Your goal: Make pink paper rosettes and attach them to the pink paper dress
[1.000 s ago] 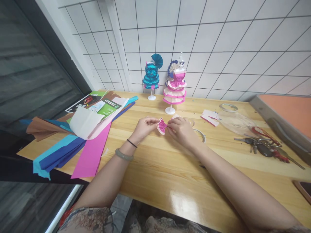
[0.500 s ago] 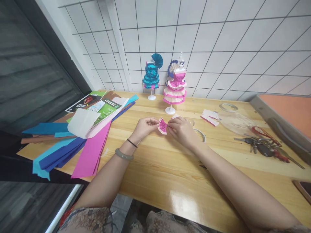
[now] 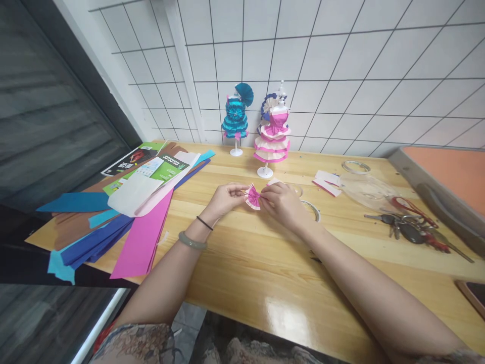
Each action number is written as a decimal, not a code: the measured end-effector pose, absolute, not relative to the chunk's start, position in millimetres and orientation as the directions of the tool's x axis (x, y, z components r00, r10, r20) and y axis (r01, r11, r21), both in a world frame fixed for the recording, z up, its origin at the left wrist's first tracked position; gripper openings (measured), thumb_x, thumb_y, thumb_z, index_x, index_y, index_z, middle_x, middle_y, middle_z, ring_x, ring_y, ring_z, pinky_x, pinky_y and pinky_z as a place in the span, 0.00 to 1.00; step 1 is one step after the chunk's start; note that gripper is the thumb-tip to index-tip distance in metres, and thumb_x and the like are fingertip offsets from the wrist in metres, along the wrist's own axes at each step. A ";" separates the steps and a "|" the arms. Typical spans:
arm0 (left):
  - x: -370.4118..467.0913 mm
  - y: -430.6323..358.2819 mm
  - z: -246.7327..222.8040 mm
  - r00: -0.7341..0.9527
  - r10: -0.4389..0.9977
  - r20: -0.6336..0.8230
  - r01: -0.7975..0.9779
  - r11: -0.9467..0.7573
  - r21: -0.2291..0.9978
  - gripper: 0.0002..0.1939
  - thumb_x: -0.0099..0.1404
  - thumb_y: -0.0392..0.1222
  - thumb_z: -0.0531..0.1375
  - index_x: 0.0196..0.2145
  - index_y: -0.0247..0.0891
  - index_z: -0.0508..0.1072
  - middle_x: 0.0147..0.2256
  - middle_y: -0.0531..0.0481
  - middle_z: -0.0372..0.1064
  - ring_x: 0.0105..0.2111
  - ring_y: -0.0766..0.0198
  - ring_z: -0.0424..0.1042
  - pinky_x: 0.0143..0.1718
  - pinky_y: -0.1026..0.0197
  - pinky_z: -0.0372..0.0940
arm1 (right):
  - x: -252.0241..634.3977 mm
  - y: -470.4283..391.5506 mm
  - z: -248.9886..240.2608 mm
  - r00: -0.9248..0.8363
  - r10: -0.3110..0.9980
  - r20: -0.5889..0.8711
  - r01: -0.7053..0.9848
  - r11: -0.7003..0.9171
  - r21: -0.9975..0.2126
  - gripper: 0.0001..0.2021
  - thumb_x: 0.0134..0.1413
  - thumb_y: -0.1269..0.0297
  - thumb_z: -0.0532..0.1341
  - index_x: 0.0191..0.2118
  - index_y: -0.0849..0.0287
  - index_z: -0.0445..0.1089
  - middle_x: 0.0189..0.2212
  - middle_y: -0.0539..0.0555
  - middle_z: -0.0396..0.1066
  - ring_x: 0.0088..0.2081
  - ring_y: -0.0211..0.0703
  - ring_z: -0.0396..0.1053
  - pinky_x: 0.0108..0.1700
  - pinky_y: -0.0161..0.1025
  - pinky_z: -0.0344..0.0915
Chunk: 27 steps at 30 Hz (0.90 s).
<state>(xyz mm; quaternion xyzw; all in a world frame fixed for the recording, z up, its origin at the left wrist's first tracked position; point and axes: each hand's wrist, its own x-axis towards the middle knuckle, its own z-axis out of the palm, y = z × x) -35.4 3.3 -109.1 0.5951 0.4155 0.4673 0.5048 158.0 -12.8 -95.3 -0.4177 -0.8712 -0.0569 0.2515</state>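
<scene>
Between my hands is a small pleated paper fan, pink with a pale edge. My left hand pinches its outer, spread edge. The gathered end is gripped by my right hand, whose fingers hide that part. Just behind stands a mini dress form in a pink and cream ruffled paper dress. To its left is another form in a teal paper dress. A blue and cream one shows partly behind the pink dress. A roll of tape lies partly hidden by my right hand.
Coloured crepe paper strips and printed packets spread over the table's left end. On the right are folded paper pieces, another tape roll, a clear plastic bag, keys, a phone and an orange-topped case.
The fan is spread slightly wider and its face has turned a little. Both hands keep their grip in almost the same place. Some papers on the left have shifted a little.
</scene>
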 end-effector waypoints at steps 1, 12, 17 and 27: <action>-35.5 3.2 -108.7 0.221 0.965 0.139 0.021 -0.148 0.989 0.19 0.46 0.40 0.66 0.38 0.33 0.75 0.37 0.45 0.70 0.32 0.67 0.68 0.38 0.60 0.63 | 158.0 -12.6 -95.4 -0.525 0.698 0.486 0.755 0.646 -0.112 0.11 0.57 0.66 0.53 0.34 0.59 0.73 0.34 0.56 0.74 0.39 0.46 0.64 0.38 0.42 0.54; -34.7 1.2 -107.0 0.231 0.965 0.125 -0.040 -0.119 0.992 0.17 0.45 0.39 0.67 0.34 0.33 0.70 0.35 0.47 0.71 0.30 0.68 0.69 0.35 0.63 0.64 | 158.4 -11.8 -96.3 -0.518 0.703 0.487 0.758 0.642 -0.121 0.11 0.57 0.67 0.53 0.33 0.59 0.73 0.34 0.56 0.74 0.38 0.46 0.64 0.38 0.42 0.54; -35.7 2.6 -110.0 0.307 0.948 0.087 0.014 -0.096 0.995 0.16 0.47 0.41 0.65 0.34 0.31 0.74 0.33 0.44 0.73 0.33 0.64 0.70 0.38 0.60 0.63 | 159.0 -10.9 -97.8 -0.522 0.694 0.495 0.755 0.647 -0.111 0.11 0.57 0.66 0.53 0.33 0.60 0.73 0.33 0.57 0.74 0.38 0.46 0.64 0.37 0.42 0.53; -35.9 -0.4 -106.0 0.305 0.951 0.039 0.071 -0.063 0.996 0.23 0.47 0.40 0.65 0.43 0.32 0.72 0.23 0.53 0.67 0.22 0.72 0.62 0.25 0.66 0.58 | 159.1 -10.3 -96.9 -0.528 0.693 0.491 0.755 0.647 -0.102 0.11 0.57 0.67 0.53 0.34 0.59 0.73 0.34 0.57 0.74 0.38 0.47 0.65 0.37 0.42 0.54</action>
